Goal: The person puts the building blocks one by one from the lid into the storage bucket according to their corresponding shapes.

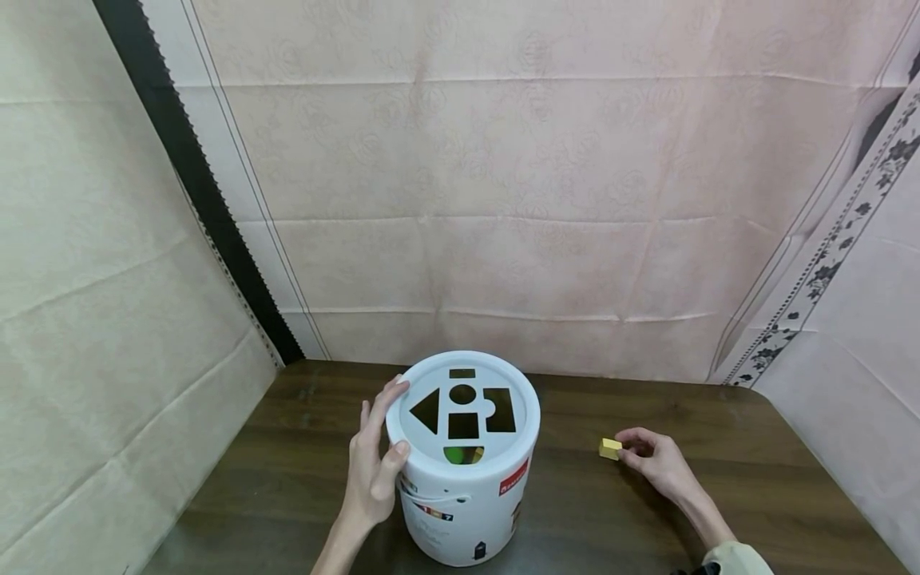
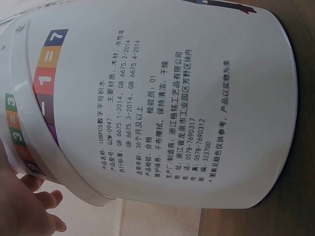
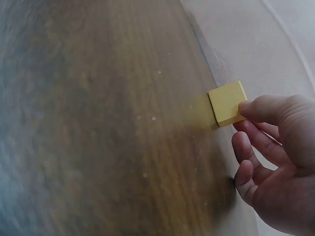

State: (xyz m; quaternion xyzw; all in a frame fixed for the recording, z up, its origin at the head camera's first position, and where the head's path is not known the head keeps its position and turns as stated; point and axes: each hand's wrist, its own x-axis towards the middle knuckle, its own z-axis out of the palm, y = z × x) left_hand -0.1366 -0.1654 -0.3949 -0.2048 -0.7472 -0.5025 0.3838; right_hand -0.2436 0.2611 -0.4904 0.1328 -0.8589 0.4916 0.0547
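Observation:
A white shape-sorter bucket (image 1: 460, 463) stands upright on the table, its lid (image 1: 424, 367) cut with several shaped holes. Spread along the lid's left rim, the left hand (image 1: 377, 463) touches it with fingers and thumb. Printed text and a white handle (image 2: 29, 98) show on the bucket's side in the left wrist view, where only part of the left hand (image 2: 22, 206) is visible. To the right of the bucket, the right hand (image 1: 657, 459) pinches a small yellow wooden block (image 1: 610, 449) between thumb and fingers. The block's square face shows in the right wrist view.
Green and yellow things (image 1: 454, 455) show through the lid's front hole. The dark brown wooden table (image 1: 575, 511) ends at a cloth backdrop (image 1: 503, 239), with more cloth hanging along the left and right sides.

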